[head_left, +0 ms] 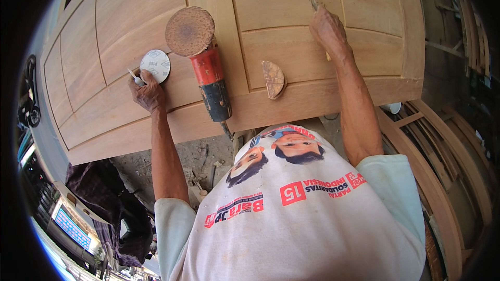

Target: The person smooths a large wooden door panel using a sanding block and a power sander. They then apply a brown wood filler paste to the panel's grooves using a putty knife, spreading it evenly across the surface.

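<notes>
Left hand (147,93): ours, curled round white-nozzled tube (137,79) and white disc (158,66)
Right hand (328,30): our fist, round slim tool (314,4)
Grinder (207,67): on wooden panel (281,2)

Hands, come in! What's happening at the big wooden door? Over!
Left hand: white sanding disc and white nozzled tube. Right hand: slim tool, mostly hidden. Angle grinder lies between, on paneled wooden door.

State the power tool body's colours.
The body is red near the brown disc, dark near the cord; best seen in the head view.
</notes>
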Demonstrator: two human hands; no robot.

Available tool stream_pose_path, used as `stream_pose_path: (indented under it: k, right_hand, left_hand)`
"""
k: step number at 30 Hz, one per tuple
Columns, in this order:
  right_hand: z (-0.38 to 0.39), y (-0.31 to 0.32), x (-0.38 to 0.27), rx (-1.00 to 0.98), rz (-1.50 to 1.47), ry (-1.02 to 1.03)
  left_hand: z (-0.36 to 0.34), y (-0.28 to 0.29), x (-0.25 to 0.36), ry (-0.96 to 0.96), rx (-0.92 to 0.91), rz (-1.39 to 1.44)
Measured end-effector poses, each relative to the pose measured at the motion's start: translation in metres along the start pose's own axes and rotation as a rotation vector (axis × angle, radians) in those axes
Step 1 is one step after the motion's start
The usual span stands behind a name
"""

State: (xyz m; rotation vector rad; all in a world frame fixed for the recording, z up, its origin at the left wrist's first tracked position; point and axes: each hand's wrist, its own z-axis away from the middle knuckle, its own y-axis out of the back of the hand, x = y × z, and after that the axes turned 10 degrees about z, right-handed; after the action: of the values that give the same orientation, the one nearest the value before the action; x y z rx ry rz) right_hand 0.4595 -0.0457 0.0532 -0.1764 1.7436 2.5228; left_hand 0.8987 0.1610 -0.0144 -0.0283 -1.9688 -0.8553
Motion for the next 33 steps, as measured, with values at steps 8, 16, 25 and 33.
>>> stream_pose_path:
  k: [8, 16, 25, 33]
  right_hand:
    - [0.011, 0.003, -0.005, 0.024, -0.012, 0.004]
    - [0.005, -0.009, 0.006, 0.103, 0.005, 0.043]
    - [0.002, -0.009, 0.011, 0.101, -0.045, 0.083]
    - [-0.002, -0.004, 0.002, 0.015, -0.067, 0.028]
  left_hand:
    - [0.001, 0.000, 0.005, 0.041, -0.012, -0.003]
    - [0.000, 0.001, 0.006, 0.009, -0.011, -0.027]
    - [0.000, 0.001, 0.002, -0.027, -0.009, -0.056]
    - [0.002, 0.000, 0.009, 0.023, -0.004, -0.034]
